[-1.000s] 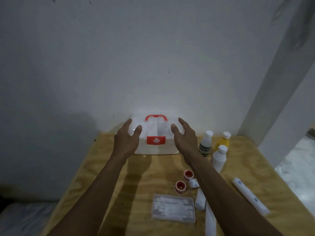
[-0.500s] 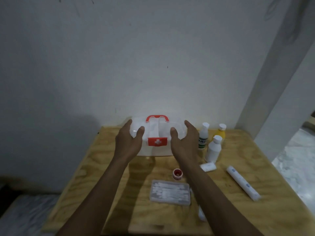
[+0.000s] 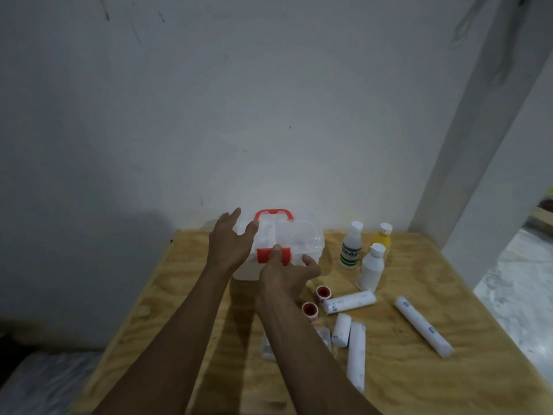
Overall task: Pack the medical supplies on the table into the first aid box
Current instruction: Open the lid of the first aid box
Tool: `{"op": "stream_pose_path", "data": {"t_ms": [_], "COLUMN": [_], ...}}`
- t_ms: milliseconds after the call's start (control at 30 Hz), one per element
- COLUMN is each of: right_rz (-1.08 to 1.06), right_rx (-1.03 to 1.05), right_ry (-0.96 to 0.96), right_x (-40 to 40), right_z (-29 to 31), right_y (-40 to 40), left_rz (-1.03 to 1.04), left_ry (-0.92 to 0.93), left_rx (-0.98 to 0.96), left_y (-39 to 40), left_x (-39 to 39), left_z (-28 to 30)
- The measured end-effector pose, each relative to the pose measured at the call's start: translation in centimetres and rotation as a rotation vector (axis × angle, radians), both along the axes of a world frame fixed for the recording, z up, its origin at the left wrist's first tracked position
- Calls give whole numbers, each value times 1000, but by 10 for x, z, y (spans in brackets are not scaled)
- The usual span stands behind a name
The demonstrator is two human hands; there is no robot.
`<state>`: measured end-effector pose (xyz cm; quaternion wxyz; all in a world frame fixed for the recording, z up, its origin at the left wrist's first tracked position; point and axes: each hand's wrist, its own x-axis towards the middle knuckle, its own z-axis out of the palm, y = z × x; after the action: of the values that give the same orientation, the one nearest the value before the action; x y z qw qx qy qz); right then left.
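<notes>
Two hands on the shut first aid box (image 3: pixel 294 245) at 12 o'clock on the counter (image 3: pixel 185 295): left hand (image 3: pixel 229 245) spread open steadying its side, right hand (image 3: pixel 287 272) fingers pinching the red latch (image 3: pixel 263 255); opening step, lid lift likely next, supplies unpacked at 3 o'clock.

A translucent white box (image 3: pixel 296 241) with a red handle (image 3: pixel 273 213) and red latch (image 3: pixel 263 255) sits on a pale yellow-brown table (image 3: pixel 449 265) of streaked wood grain, against a plain grey-white wall (image 3: pixel 269 100) flecked with a few dark marks. Beside it stand a white bottle (image 3: pixel 371 269), a white bottle with a green-banded label (image 3: pixel 350 250) and a yellow bottle with a white cap (image 3: pixel 383 236). White rolls with small blue print (image 3: pixel 423 326) lie near two tape rolls with red centres (image 3: pixel 310 310).
</notes>
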<state>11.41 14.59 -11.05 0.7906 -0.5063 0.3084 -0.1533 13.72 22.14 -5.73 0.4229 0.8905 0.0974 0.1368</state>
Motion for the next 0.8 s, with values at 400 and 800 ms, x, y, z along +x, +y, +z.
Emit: {"op": "stream_pose_path", "data": {"t_ms": [400,800], "right_rz": [-14,407], "right_rx": [-120,-1226], "right_ry": [-57,-423], "right_x": [-28,-33], "right_z": [29,32], "right_y": [-2,-57], "left_rz": [16,-26], "left_ry": [-2,3], "left_rx": [-23,-32], "left_y": [0,2], "left_x": [2,2], "left_z": [-2,-3]}}
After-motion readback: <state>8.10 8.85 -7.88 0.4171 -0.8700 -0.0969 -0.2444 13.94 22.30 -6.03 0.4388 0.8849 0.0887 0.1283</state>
